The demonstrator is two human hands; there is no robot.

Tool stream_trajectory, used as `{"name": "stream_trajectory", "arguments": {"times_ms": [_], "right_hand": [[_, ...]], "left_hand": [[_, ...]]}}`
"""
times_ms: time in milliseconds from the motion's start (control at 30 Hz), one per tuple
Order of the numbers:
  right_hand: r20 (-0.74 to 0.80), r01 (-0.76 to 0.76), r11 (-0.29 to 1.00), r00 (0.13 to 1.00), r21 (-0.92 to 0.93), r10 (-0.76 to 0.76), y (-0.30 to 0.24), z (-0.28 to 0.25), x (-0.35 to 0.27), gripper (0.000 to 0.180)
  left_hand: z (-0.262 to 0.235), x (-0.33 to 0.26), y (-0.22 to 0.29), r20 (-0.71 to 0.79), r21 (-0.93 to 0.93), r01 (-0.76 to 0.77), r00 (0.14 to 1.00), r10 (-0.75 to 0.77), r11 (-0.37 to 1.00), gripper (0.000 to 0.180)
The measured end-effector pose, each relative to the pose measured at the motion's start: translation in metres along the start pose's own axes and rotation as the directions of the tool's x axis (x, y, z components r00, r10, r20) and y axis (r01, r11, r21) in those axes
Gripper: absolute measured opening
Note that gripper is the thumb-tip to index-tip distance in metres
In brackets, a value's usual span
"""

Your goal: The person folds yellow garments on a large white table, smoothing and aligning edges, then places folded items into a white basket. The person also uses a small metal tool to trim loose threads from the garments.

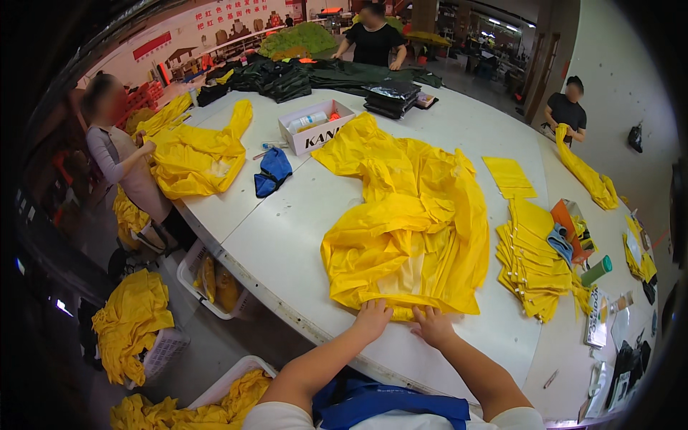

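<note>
A crumpled, shiny yellow raincoat lies spread on the white table in front of me, one sleeve reaching to the far left. My left hand is on its near edge, fingers curled over the folded hem. Close beside it, my right hand grips the same hem, with the thumb on the near side. The hem is bunched into a narrow fold between and above my hands. The fingertips are partly buried in the fabric.
Flat yellow folded pieces are stacked to the right, beside an orange box and a green cylinder. Farther off stand a white box, a blue cloth and dark garments. Baskets of yellow garments stand lower left. Three people work around the table.
</note>
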State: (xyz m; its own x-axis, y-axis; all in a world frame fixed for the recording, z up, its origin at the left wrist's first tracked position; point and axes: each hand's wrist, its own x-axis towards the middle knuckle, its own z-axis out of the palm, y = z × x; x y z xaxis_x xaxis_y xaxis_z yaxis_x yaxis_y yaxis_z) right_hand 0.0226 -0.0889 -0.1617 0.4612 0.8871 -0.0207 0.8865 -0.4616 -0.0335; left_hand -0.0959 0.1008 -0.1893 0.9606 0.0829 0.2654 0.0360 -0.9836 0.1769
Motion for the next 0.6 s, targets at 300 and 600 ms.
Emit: {"name": "stream_trajectory", "arguments": {"times_ms": [300, 600], "right_hand": [[0.189, -0.051, 0.998, 0.981, 0.043, 0.042, -0.003, -0.013, 0.005, 0.033], [-0.003, 0.037, 0.998, 0.999, 0.050, -0.037, -0.024, -0.004, -0.045, 0.015]], "left_hand": [[-0.013, -0.005, -0.022, 0.149, 0.044, -0.039, 0.988, 0.032, 0.998, 0.019], [-0.027, -0.039, -0.009, 0.209, -0.177, -0.042, 0.975, 0.079, 0.983, 0.020]]}}
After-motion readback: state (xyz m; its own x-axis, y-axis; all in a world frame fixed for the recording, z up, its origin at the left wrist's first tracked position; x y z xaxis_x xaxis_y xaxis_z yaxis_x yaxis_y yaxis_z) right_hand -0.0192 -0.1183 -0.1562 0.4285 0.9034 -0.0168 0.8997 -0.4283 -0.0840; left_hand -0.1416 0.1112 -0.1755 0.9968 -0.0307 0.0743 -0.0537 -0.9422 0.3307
